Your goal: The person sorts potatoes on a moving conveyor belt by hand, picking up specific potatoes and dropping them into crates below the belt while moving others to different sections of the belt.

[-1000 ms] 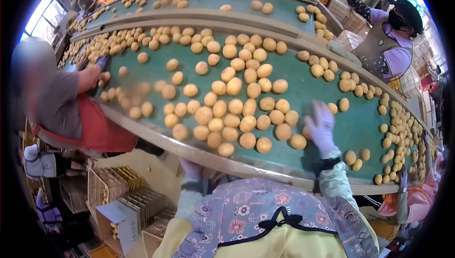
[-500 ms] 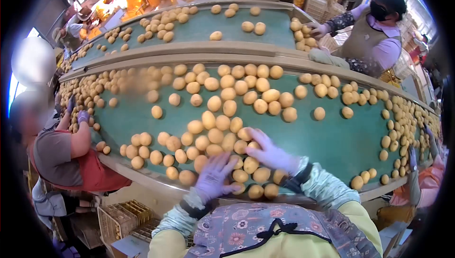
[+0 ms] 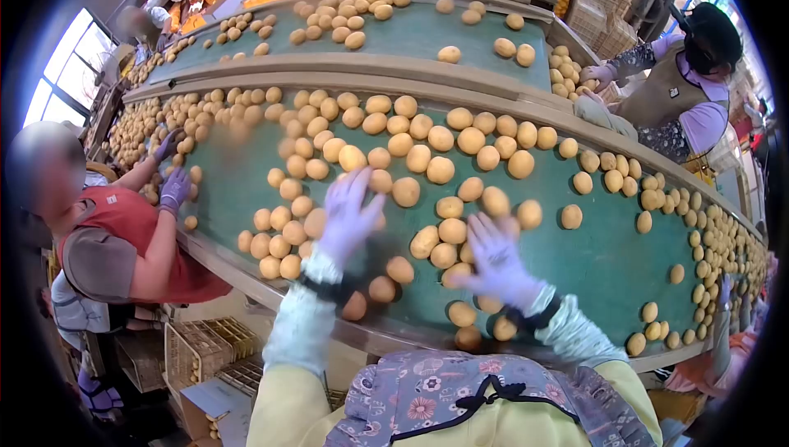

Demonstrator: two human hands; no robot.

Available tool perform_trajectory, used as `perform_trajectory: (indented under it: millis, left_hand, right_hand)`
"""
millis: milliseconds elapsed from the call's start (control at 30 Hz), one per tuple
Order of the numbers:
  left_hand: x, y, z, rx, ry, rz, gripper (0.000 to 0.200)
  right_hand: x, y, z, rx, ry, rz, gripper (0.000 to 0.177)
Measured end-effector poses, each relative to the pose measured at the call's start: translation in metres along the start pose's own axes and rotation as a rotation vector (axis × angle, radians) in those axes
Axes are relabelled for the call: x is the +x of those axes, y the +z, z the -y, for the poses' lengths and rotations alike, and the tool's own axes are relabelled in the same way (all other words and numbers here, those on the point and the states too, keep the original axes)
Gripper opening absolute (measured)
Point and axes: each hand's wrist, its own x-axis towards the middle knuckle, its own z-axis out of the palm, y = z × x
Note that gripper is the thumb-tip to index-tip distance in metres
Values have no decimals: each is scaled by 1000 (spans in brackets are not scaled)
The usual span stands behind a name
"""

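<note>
Potatoes are scattered in loose clusters across a wide green belt; most are rounded, so little long axis is offered, though one oval potato is laid aslant, its upper end toward the right. This oval one is set at the left of a small group, found between the two hands; that group is placed nearer the right grip, just to the left of its fingers, while another potato is seen just beyond the fingertips; the right grip is held wide, fingers parted, with nothing seen enclosed. The left grip is likewise spread and somewhat blurred; nothing is seen clasped, though what is covered by the palm cannot be told; it is flanked by a cluster on its left and by a potato just beside its fingertips on the right.

Farther out, the belt is bounded by a near edge and a pale divider, beyond which more potatoes are carried on a second belt; the left end is attended by a co-worker in a red apron, the far side by one in a dark cap; crates are stacked below.
</note>
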Motion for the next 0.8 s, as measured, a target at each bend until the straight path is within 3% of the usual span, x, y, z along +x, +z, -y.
perform_trajectory:
  millis: [33,100,133,167,233,300,333,400,433,500,567,600,700,767,800]
  left_hand:
    - [23,8,1,47,100,17,62]
    - [70,52,31,-5,-303,240,64]
    - [95,49,24,167,-337,378,65]
    - [111,46,18,337,-370,518,67]
    - [117,55,19,271,-386,563,67]
    - [108,49,27,195,-407,624,68]
    - [98,38,32,4,-425,633,66]
    - [91,-16,18,-656,-705,702,62]
    - [81,-28,27,-1022,-699,632,55]
    - [47,-66,36,-1643,-511,554,55]
    - [23,-132,-2,-1721,-608,393,61]
    - [8,-134,10,-1984,-566,434,70]
    - [-31,-191,-3,-1855,-580,356,70]
    - [-67,-218,2,-1894,-595,247,66]
    - [-87,-229,8,-1905,-595,177,62]
  right_hand:
    - [-5,7,25,183,18,-4,81]
    - [-4,-6,58,408,-230,41,70]
    - [0,-14,62,399,-244,39,70]
    - [0,-23,59,424,-161,58,66]
    - [-8,-35,40,442,-79,82,63]
    - [-27,-40,20,270,139,-129,70]
    - [-38,-42,15,213,213,-193,73]
    - [-68,-34,32,215,231,-83,88]
    - [-67,-37,55,295,254,127,105]
    - [-52,-46,114,-8,126,171,109]
    - [-14,-23,128,67,-2,159,108]
    - [12,-7,129,113,-30,135,105]
    - [116,44,139,93,143,0,96]
    - [162,57,168,-35,-93,-201,87]
    - [177,51,207,62,-205,-124,87]
